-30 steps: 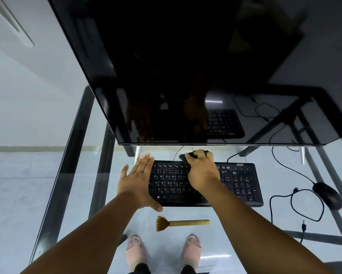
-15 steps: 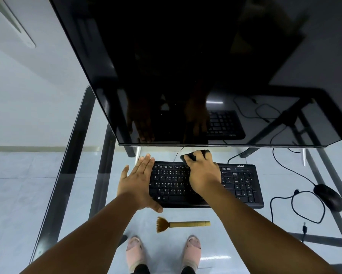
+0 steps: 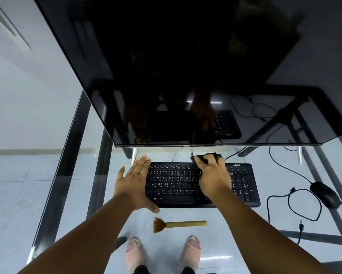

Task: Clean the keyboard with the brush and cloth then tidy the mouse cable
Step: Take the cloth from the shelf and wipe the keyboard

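left hand (image 3: 133, 183) flat, fingers straight on keyboard (image 3: 245, 186) | right hand (image 3: 213, 177) grips cloth (image 3: 203, 157) | brush (image 3: 178, 224) near

Left hand (image 3: 134, 184) flat, fingers straight, right hand (image 3: 213, 175) in curled grip, forearms extended

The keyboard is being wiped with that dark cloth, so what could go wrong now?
Maybe three things. The keyboard lies on smooth glass, so wiping could slide it, though the left hand steadies its end. The right hand pushes the cloth close under the monitor, so it could bump it. The brush lies near the front of the glass desk, where an arm could knock it off.
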Action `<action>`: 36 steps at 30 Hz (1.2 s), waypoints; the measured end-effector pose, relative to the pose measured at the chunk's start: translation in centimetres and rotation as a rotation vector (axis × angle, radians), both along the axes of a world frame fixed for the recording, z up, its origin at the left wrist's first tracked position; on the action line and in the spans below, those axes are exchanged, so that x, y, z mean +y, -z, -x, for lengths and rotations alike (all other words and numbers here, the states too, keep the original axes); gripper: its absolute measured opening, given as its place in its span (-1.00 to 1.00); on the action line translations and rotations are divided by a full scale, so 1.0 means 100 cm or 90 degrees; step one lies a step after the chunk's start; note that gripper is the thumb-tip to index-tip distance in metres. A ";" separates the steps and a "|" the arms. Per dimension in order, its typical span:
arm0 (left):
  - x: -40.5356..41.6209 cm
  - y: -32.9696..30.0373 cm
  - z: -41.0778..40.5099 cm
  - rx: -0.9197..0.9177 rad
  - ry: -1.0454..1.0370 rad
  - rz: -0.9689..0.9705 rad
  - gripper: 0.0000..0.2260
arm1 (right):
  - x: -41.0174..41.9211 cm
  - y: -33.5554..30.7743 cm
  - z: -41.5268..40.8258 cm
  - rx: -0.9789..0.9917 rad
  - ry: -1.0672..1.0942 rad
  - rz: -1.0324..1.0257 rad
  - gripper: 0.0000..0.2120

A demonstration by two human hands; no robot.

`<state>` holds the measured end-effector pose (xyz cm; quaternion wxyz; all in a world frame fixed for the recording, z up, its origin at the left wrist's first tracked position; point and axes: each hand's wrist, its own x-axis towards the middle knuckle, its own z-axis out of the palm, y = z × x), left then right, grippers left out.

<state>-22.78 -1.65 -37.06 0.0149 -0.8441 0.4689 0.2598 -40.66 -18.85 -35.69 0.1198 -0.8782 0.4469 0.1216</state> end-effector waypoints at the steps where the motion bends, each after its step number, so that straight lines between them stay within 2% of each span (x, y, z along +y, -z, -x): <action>1: 0.000 0.000 0.000 -0.002 0.001 -0.003 0.38 | 0.000 -0.001 -0.001 0.000 0.002 -0.006 -0.25; 6: -0.002 -0.001 0.001 -0.012 0.002 -0.015 0.38 | 0.005 0.001 0.012 -0.031 -0.091 -0.006 -0.20; 12: -0.008 -0.005 0.005 -0.042 0.010 -0.067 0.38 | -0.018 0.002 0.045 -0.043 0.076 0.006 -0.26; 17: -0.018 -0.011 0.013 -0.083 0.026 -0.134 0.39 | -0.017 0.002 0.057 -0.061 -0.035 0.015 -0.22; 22: -0.027 -0.016 0.021 -0.102 0.025 -0.194 0.41 | -0.033 0.009 0.077 -0.104 0.071 0.031 -0.27; 25: -0.034 -0.015 0.027 -0.088 -0.007 -0.203 0.42 | -0.033 0.013 0.081 -0.136 -0.006 0.011 -0.25; 28: -0.035 -0.014 0.029 -0.087 -0.018 -0.205 0.42 | -0.042 0.017 0.095 -0.203 -0.072 0.043 -0.29; 30: -0.034 -0.014 0.028 -0.082 -0.028 -0.196 0.43 | -0.049 0.025 0.104 -0.311 -0.018 0.071 -0.36; 33: -0.035 -0.014 0.029 -0.080 -0.034 -0.193 0.43 | -0.048 0.021 0.103 -0.527 0.115 -0.031 -0.45; 36: -0.035 -0.015 0.031 -0.077 -0.039 -0.188 0.42 | -0.037 0.007 0.094 -0.582 0.084 -0.087 -0.55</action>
